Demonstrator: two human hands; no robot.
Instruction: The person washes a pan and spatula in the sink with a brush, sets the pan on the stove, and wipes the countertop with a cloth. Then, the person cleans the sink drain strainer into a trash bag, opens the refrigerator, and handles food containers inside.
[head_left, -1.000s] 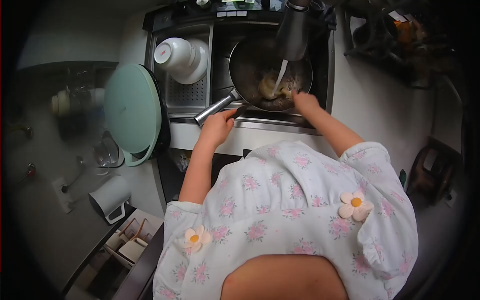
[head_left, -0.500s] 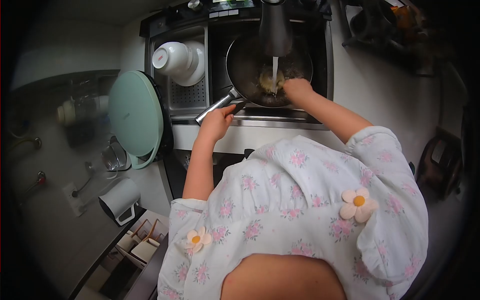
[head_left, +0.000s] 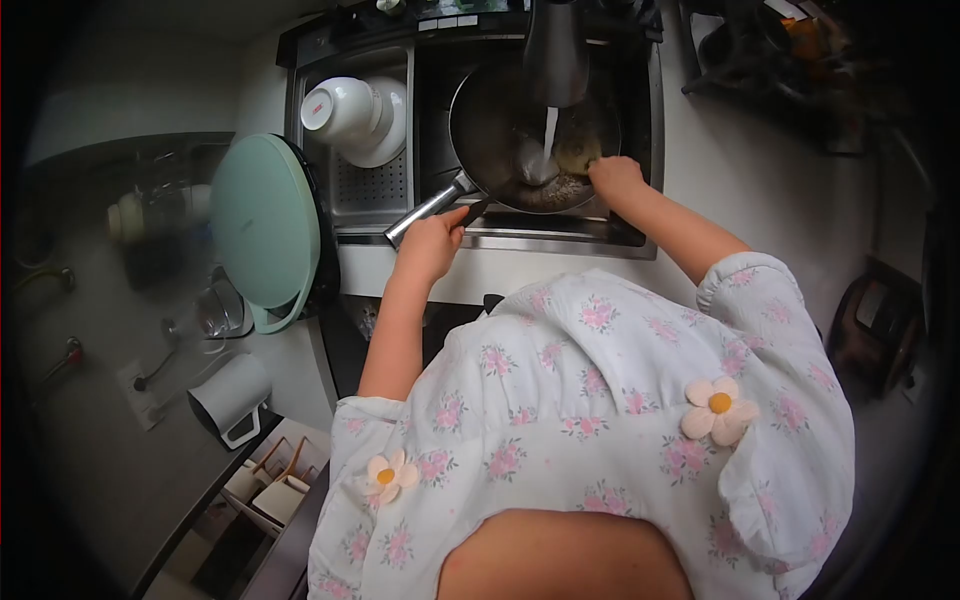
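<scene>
A dark frying pan (head_left: pixel 490 120) sits tilted in the sink under the faucet (head_left: pixel 555 60), and water (head_left: pixel 549 135) pours into it. Beside its silver handle (head_left: pixel 425 212), my left hand (head_left: pixel 432 245) is closed, apparently gripping it; a dark narrow piece (head_left: pixel 476 213) shows at the fingertips. My right hand (head_left: pixel 616 180) is closed at the pan's right rim, on the edge of a round yellowish scrubbing pad (head_left: pixel 578 154) inside the pan. Bubbly water (head_left: pixel 565 190) lies in the pan's lower part. The fingers' undersides are hidden.
White bowls (head_left: pixel 345 110) rest upside down on the perforated drain tray (head_left: pixel 370 190) at left. A mint-green round appliance (head_left: pixel 265 220) stands left of the sink, with a white kettle (head_left: pixel 232 395) nearer me. A stove (head_left: pixel 740 50) is at the far right.
My right hand has moved the yellowish pad rightward, out from under the water stream. The stream now falls on the pan's surface. My left hand stays by the handle.
</scene>
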